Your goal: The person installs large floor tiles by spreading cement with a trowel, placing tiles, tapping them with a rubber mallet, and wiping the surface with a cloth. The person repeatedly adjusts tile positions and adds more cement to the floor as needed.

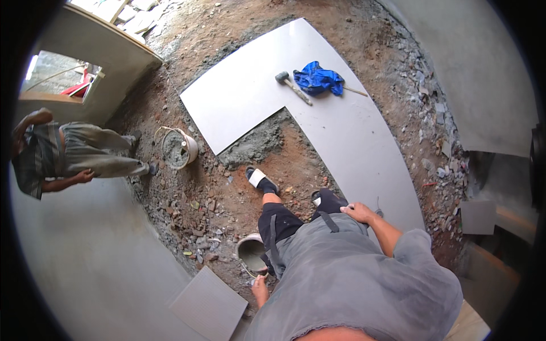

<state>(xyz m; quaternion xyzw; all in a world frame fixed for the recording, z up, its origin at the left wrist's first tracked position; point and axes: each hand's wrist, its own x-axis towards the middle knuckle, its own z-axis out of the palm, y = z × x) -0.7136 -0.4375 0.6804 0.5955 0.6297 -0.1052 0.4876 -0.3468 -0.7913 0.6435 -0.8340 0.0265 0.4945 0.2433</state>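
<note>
My left hand (260, 288) is low beside my left leg, its fingers closed at the wire handle of a pale bucket (243, 248). The bucket's open mouth shows grey inside; my leg hides part of it. My right hand (358, 212) rests against my dark shorts at the hip. Its fingers look loosely extended, with nothing seen in them. Ahead, large pale tiles (239, 85) form an L on the ground. A rubber mallet (294, 90) lies on them next to a crumpled blue plastic bag (316, 78), with a thin stick (355, 91) poking out beside it.
At the left stands another person (68, 150), near a white bucket (191, 149) of grey mortar. Wet mortar (259, 141) borders the tiles' inner corner. Rubble (435, 136) lines the right wall. A loose tile (209, 302) leans at the lower left; a cut piece (478, 217) stands at the right.
</note>
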